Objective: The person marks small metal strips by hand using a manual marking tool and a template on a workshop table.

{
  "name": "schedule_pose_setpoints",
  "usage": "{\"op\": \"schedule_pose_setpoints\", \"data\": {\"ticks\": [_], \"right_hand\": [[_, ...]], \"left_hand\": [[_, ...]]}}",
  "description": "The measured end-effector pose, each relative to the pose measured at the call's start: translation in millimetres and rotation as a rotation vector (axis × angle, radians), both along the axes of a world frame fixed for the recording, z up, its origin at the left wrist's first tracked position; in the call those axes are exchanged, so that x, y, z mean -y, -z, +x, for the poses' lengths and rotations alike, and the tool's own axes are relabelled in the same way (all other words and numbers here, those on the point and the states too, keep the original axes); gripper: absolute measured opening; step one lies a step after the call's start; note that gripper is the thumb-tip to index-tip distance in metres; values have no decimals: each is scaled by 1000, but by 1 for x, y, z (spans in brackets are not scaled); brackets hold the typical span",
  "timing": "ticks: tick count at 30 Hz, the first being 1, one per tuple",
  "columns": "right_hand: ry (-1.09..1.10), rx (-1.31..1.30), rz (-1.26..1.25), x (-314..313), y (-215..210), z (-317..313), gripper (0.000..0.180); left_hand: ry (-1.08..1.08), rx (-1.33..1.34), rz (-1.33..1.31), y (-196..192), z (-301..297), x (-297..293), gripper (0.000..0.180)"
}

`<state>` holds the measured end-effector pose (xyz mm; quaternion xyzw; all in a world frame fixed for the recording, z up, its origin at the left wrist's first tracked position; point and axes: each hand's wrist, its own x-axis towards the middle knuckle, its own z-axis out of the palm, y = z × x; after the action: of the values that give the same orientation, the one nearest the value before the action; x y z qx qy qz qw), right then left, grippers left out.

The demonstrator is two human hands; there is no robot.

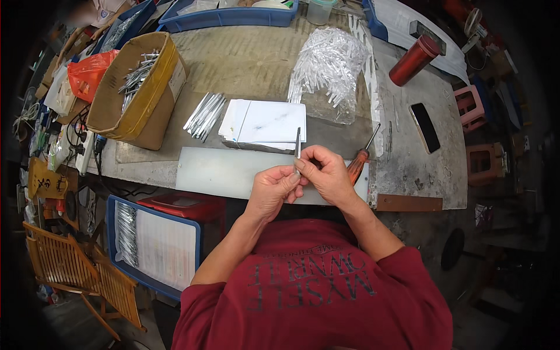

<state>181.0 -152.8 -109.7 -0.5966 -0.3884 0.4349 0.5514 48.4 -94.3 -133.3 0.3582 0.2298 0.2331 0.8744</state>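
Observation:
Above the front edge of the bench, my two hands meet and pinch a slim silvery metal strip [298, 143] that points away from me. My right hand [328, 177] has thumb and fingers closed on its middle. At its near end are the closed fingers of my left hand [274, 189], which cover that end. Just beyond lies a stack of white paper [265, 121] on a grey block. Left of the stack is a small bunch of similar metal strips [204, 116]. A screwdriver [357, 166] with an orange handle rests beside my right hand.
A pale board [219, 172] lines the bench front. At left stands a cardboard box [160, 114] of metal pieces; at back right, a heap of clear plastic sleeves [332, 64]. Further right are a red cylinder [414, 60] and a phone [424, 128]. A blue tray [198, 245] sits below.

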Motion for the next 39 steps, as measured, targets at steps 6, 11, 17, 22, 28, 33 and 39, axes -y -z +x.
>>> {"op": "schedule_pose_setpoints", "data": {"ticks": [6,11,17,22,28,33,39], "right_hand": [[-93,-309,25,-1,-11,0,12],[-8,-300,112,-1,0,-1,12],[95,16,125,1,8,0,16],[230,835,-56,11,-26,36,26],[185,1165,-495,36,-33,71,36],[174,1115,-569,53,-19,79,50],[424,694,-321,63,-5,86,56]], "left_hand": [[67,30,-83,4,-5,-2,21],[48,-46,5,-8,-6,-2,16],[-152,-389,669,-18,-7,0,14],[-322,-538,1069,-21,-28,-27,13],[-458,-694,1575,-33,-21,-62,7],[-428,-772,1641,-22,-7,-74,7],[-411,-774,1626,-17,-4,-79,7]]}}
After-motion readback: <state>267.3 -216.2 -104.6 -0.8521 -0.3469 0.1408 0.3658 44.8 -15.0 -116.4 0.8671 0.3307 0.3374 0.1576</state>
